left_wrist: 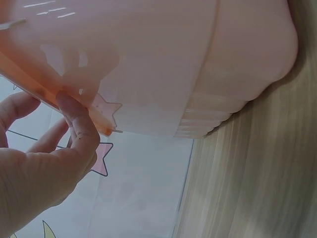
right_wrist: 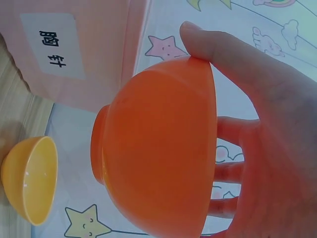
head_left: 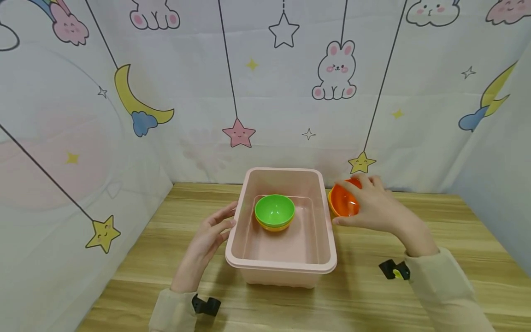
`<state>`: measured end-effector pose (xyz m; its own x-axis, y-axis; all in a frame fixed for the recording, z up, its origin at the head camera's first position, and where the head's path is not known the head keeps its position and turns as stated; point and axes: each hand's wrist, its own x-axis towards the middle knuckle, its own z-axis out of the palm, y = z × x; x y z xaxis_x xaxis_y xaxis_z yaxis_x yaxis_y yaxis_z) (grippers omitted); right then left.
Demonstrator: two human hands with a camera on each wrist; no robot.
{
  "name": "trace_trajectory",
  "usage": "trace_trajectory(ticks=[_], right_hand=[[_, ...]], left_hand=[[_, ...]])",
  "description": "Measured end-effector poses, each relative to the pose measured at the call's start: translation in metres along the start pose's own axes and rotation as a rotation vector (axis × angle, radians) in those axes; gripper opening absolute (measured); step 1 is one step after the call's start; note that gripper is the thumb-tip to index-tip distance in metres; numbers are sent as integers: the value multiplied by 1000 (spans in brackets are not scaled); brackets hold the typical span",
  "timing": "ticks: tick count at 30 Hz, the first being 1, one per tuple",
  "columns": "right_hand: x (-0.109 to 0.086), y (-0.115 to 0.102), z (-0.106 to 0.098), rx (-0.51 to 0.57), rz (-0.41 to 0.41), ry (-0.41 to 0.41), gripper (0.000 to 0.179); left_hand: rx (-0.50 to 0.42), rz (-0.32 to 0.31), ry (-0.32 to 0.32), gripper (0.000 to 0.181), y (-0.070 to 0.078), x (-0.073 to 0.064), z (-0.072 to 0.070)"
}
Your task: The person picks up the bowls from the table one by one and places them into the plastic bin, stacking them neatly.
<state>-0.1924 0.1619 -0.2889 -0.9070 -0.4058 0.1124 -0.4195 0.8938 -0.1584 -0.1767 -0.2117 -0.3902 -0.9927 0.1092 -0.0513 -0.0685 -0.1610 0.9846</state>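
Note:
A pale pink plastic bin (head_left: 282, 266) stands on the wooden table. Inside it, a green bowl (head_left: 274, 210) is nested on a yellow bowl (head_left: 274, 228). On the bin's left side, my left hand (head_left: 209, 237) touches the outside of the rim with its fingertips; in the left wrist view the fingers (left_wrist: 79, 121) lie along the rim's edge. To the right of the bin, my right hand (head_left: 379, 210) grips an orange bowl (right_wrist: 158, 148) by its rim, thumb on one side and fingers across. Another yellow bowl (right_wrist: 32, 178) sits on the table below the orange one.
A white label (right_wrist: 52, 47) with dark characters is stuck on the bin's side. Behind the table (head_left: 199, 216) hangs a white cloth (head_left: 286, 106) printed with stars, moons and rabbits, with more cloth at both sides.

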Motion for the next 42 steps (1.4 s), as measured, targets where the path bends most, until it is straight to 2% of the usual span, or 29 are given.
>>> trace_trajectory(ticks=[31,42], right_hand=[[21,-24,-13,28,-90,28,85],[27,-31,-16,0,-116,23,85]], left_hand=[[1,5,-5,57,0,0,0],[0,7,-2,57,0,0,0]])
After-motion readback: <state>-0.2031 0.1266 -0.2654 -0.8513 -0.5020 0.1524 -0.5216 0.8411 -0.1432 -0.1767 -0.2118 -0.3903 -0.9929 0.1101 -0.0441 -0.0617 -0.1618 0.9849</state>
